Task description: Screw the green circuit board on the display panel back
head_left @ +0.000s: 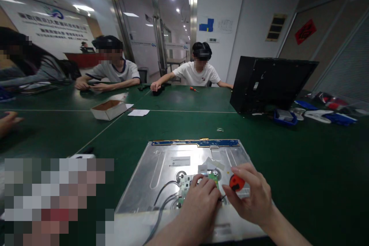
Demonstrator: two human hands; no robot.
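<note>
A flat silver metal panel (147, 169) lies before me with a green circuit board (184, 184) on it. My left hand (203, 200) covers much of this board, its fingers bent over it and gripping it; the thumb is hidden. Between the thumb and fingers of my right hand (256, 196) is a screwdriver with a red and black handle (236, 182). Its thin dark shaft points left toward the board's right edge, and the tip is hidden beside my left hand. Grey and black cables (161, 215) run from the board's left side toward me.
A blue circuit strip (184, 143) lines the panel's far edge. Farther off stand an open white box (108, 110) and a large black monitor (271, 84). Another red screwdriver (193, 89) lies near a person (200, 71) across the green table (187, 123). Others sit at left.
</note>
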